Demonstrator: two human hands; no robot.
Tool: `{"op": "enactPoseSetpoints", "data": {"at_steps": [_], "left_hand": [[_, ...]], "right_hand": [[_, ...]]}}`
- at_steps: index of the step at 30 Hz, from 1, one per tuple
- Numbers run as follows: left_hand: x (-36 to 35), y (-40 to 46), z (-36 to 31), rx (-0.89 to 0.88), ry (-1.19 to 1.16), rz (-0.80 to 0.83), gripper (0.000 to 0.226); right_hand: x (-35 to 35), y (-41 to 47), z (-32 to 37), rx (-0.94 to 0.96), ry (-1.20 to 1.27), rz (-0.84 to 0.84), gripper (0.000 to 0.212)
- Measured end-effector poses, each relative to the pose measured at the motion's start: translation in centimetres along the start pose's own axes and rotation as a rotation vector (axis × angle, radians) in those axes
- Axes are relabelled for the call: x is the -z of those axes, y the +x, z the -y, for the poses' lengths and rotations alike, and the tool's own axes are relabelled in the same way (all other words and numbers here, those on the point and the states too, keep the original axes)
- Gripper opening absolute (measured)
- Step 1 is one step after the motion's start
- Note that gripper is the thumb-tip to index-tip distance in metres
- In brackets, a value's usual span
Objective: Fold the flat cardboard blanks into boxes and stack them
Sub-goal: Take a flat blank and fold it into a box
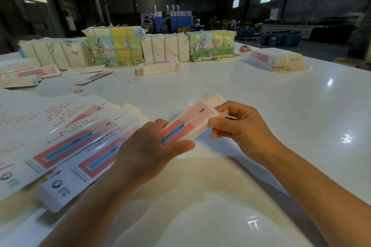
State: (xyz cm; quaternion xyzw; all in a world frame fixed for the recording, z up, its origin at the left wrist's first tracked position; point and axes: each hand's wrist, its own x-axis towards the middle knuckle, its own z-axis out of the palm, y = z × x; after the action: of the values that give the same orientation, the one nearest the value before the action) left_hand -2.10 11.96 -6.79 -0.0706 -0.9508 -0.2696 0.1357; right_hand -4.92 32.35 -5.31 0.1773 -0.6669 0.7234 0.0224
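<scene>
The left hand (152, 146) grips the near end of the toothbrush carton (186, 124), held just right of the fanned blanks (76, 142); the right hand (239, 126) pinches its far flap, probably to tuck it in.

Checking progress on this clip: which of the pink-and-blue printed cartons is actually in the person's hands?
The carton held above the table: left hand grips its near end, right hand pinches its far end. The others lie flat at left.

Both forearms are reaching in from the near edge; the left hand (148, 146) is gripping with curled fingers, the right hand (239, 126) is pinching at its fingertips.
</scene>
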Motion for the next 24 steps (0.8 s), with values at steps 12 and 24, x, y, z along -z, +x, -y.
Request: {"op": "enactPoseSetpoints", "data": {"at_steps": [12,24], "left_hand": [[-0.2,-0.7,-0.5,-0.028,0.205,-0.246,0.081],[-0.5,-1.2,-0.7,-0.179,0.228,-0.291,0.083]], "right_hand": [[-1.4,-1.3,-1.1,0.139,-0.392,-0.479,0.013],[-2.4,-2.5,-0.9,0.313,-0.390,-0.344,0.016]]}}
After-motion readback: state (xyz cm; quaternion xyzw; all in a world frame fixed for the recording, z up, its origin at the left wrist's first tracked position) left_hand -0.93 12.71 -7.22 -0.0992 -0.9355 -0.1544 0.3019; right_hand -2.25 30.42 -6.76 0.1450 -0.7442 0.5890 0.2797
